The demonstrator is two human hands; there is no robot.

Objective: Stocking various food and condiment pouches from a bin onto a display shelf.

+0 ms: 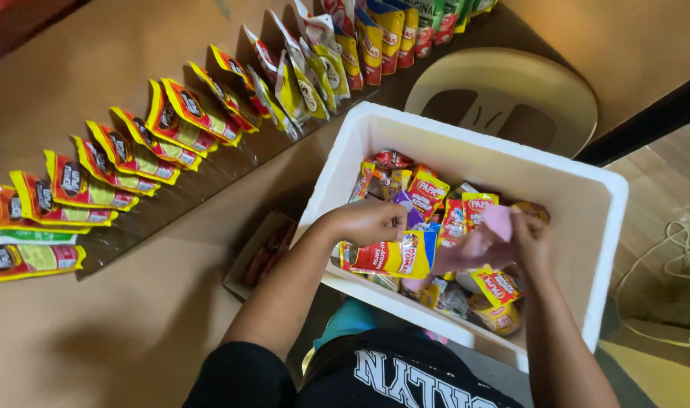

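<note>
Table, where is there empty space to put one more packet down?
The brown table is bare in front of the row of hanging packets, left of the small cardboard box. The white foam box is crowded with packets, and both the left hand and right hand are in it.

Small home-run shop or stockroom, rows of yellow-and-red snack sachets (126,162) lined up on a brown surface (95,332), white foam box (586,227) of packets, plastic chair (511,94)
</note>
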